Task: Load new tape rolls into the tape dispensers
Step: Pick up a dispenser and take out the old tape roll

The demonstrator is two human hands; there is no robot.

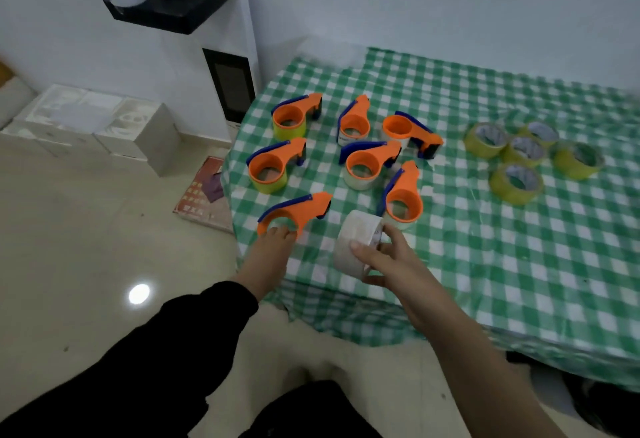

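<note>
**Inspector:** State of the two grips?

**Assessor:** The right hand [384, 259] grasps the white tape roll [353, 240], thumb on its outer band, fingers round its far side. The roll is tilted and sits at the near edge of the table [485, 264]; I cannot tell whether it touches the cloth. The left hand [275, 242] has its fingertips on the near rim of the empty dispenser [298, 209]. Whether they clasp the ring or only touch it I cannot tell.

**Inspector:** Step in hand?

**Assessor:** By my judgement, the loading of this last dispenser. It lies just left of the held roll, apart from it, with nothing in its ring.

**Inspector:** What does the next move call for?

**Assessor:** Steady or lift the dispenser with the left hand, square the roll's core to the orange ring, and seat it. Which way the tape unwinds cannot be read here; that needs checking before seating.

**Inspector:** Surroundings and obstructions?

**Assessor:** Beyond both grips lie six loaded dispensers. The nearest loaded dispenser [403, 197] lies just beyond the right hand's fingers and could be knocked. The yellow rolls [516, 183] lie well to the right, out of the way. Nothing lies between roll and empty dispenser. Both sit near the table edge, so a slip risks a drop to the floor.
</note>
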